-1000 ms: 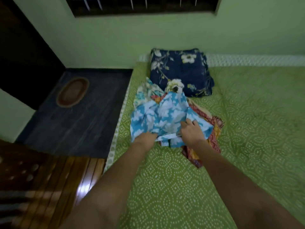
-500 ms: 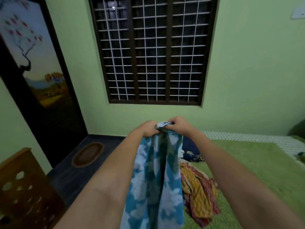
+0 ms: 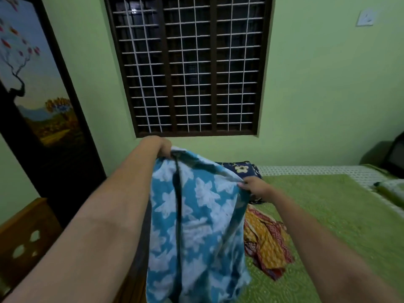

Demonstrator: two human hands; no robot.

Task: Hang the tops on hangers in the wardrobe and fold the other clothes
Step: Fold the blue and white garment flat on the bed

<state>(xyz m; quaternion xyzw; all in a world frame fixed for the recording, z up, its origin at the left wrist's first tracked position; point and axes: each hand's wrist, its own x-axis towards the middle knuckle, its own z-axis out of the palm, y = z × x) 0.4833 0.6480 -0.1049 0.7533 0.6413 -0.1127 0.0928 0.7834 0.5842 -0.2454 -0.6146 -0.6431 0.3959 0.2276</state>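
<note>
Setting: bedroom in a home. Evidence: bed [image 3: 328,215] with green patterned cover against a light green wall [image 3: 317,84]; navy floral pillow [image 3: 240,168] at its head; loose clothes [image 3: 265,239] lying on the cover. Barred window [image 3: 190,66] above; tall dark door panel with a painted tree scene [image 3: 32,84] at left.

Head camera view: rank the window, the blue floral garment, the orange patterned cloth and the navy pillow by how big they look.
1. Window
2. Blue floral garment, enlarged by nearness
3. Orange patterned cloth
4. Navy pillow, mostly hidden
</note>
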